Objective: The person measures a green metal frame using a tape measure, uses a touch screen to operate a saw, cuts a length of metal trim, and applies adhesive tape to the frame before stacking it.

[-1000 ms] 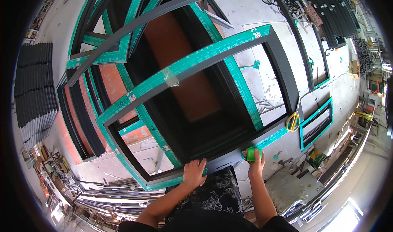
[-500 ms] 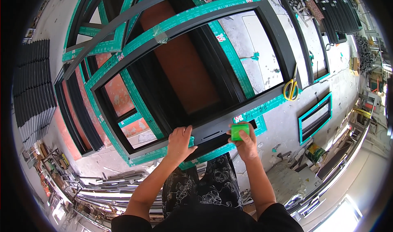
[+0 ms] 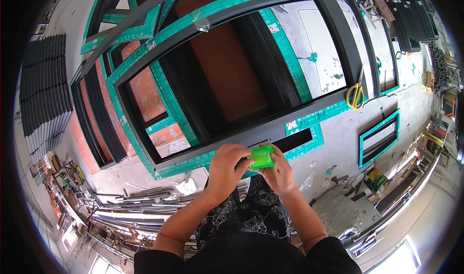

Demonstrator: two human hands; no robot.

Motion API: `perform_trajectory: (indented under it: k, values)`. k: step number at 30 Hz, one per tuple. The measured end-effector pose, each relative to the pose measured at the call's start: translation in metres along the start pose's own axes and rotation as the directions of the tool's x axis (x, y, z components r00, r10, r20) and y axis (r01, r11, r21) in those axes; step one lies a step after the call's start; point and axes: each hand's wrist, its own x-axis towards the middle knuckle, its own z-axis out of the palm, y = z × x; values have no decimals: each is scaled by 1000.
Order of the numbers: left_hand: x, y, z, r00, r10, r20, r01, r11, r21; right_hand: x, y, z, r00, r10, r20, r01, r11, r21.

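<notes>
A bright green roll of tape (image 3: 261,157) sits between both hands, just below the near rail of a dark window frame (image 3: 270,129) edged with green protective film. My right hand (image 3: 279,172) grips the roll from below and behind. My left hand (image 3: 227,166) touches its left side, fingers curled onto it. Both hands hover over the frame's lower edge, above my patterned trousers.
Yellow-handled scissors (image 3: 355,94) lie on the frame's right end. Further frames are stacked behind and to the left, and a small green-edged frame (image 3: 380,137) lies on the floor at right. Black profile strips (image 3: 42,95) are stacked at left, metal bars (image 3: 125,211) at lower left.
My left hand left the frame rail and came over to the green roll. The right hand drew the roll slightly toward me, and the view shifted closer over the frame.
</notes>
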Motion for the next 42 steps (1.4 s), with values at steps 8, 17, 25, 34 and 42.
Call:
perform_trajectory:
  k: [8, 17, 25, 34, 42]
  values:
    - [-13, -5, 3, 981, 154, -114, -129, 970, 205, -1, 20, 4, 1000, 16, 4, -16, 1000, 5]
    - [-45, -21, -24, 993, 81, 86, -77, 995, -56, 0, 50, 6, 992, 127, -11, -125, 988, 89]
    - [-103, -44, -44, 854, -329, 403, 464, 831, -305, -28, 129, -22, 803, 576, -153, -441, 748, 496]
    - [-9, -163, -33, 937, -226, -266, 267, 955, 127, 61, 171, -36, 685, 488, -541, -109, 803, 586]
    - [16, -194, -10, 993, -93, 78, 54, 915, 399, 142, 180, -62, 864, 385, -324, -150, 812, 565]
